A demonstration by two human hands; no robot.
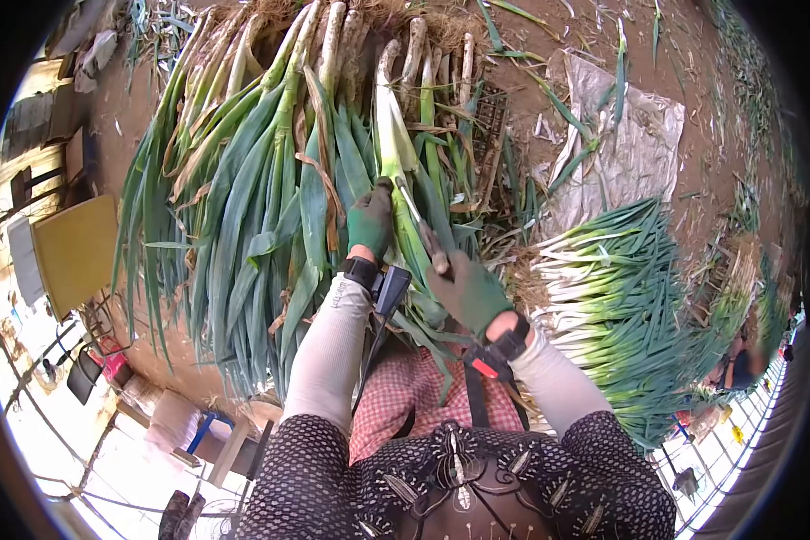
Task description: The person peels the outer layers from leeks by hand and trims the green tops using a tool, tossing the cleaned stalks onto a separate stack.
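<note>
My left hand [372, 221], in a green and dark glove, is closed around a thick leek [391, 135] whose white end points away from me. In my gloved right hand [472, 292] is a small knife [435, 247]. Its handle sits between thumb and fingers, and its narrow blade lies along the leek's green leaves. To the left of the held leek spreads a big pile of untrimmed leeks [252, 207], with roots and dirty white ends at the far side. Some of their leaves are dry and brown.
On my right lies a stacked row of leeks [603, 306] with clean white ends. A pale sack [616, 135] lies beyond it on the brown ground, among leaf scraps. A yellow chair back [76, 252] stands at left. Another person [745, 360] is partly visible at far right.
</note>
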